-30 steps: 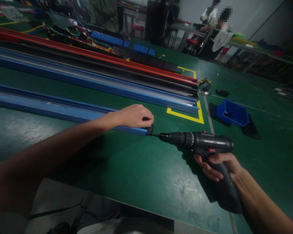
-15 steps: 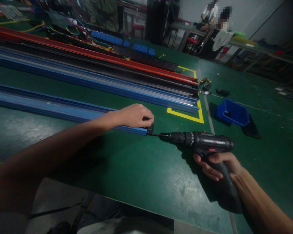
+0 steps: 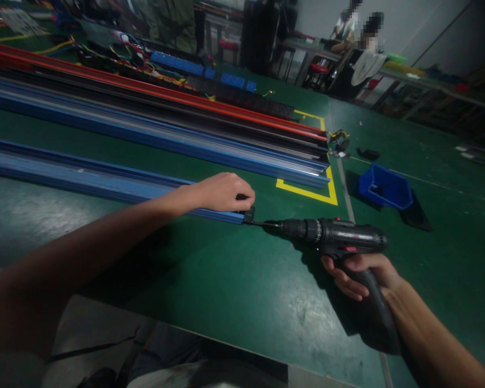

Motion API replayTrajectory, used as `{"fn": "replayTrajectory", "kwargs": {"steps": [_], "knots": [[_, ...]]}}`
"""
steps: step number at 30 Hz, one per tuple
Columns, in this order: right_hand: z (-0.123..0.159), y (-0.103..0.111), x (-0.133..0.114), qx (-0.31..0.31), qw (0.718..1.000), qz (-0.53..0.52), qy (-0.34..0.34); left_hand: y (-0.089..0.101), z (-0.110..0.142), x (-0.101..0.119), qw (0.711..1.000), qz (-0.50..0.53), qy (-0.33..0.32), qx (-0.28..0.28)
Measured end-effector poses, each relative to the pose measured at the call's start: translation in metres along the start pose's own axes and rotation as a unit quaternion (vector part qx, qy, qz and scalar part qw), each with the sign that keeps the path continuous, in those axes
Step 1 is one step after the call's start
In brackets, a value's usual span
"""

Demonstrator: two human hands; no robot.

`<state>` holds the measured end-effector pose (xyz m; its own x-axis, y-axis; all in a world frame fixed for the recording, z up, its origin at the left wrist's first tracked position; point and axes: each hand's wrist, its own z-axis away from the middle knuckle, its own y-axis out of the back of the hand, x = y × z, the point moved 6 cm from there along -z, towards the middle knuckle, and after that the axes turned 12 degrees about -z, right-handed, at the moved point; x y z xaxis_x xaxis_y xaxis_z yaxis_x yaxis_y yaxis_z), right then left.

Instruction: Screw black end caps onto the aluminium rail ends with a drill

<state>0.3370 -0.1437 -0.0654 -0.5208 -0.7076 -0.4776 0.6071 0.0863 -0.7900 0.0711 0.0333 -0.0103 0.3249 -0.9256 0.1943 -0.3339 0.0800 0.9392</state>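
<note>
My right hand (image 3: 359, 275) is wrapped round the grip of a black cordless drill (image 3: 347, 235). Its long thin bit (image 3: 262, 223) points left and meets a small black end piece (image 3: 249, 215) at the end of a blue metal profile (image 3: 84, 173). My left hand (image 3: 228, 192) is closed at that same end of the profile, fingers curled down by the black piece. Whether the fingertips grip the end piece or the profile's edge is hidden behind the hand.
Beyond lie more long profiles, blue (image 3: 165, 137) and red (image 3: 165, 89), with wiring and blue parts behind them. A blue bin (image 3: 383, 186) stands at right on the green table (image 3: 234, 285). Yellow tape (image 3: 307, 192) marks the surface. People sit at far benches.
</note>
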Motion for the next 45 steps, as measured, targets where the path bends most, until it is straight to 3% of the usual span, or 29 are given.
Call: {"fn": "replayTrajectory", "kwargs": {"steps": [5, 45], "knots": [[0.0, 0.001, -0.0004, -0.002, 1.0, 0.006, 0.001, -0.0025, -0.0009, 0.0005, 0.999, -0.023, -0.011, -0.032], [-0.0004, 0.001, 0.001, -0.013, 1.0, -0.023, -0.008, -0.0023, -0.0005, 0.0012, 0.999, -0.018, -0.011, -0.03]]}}
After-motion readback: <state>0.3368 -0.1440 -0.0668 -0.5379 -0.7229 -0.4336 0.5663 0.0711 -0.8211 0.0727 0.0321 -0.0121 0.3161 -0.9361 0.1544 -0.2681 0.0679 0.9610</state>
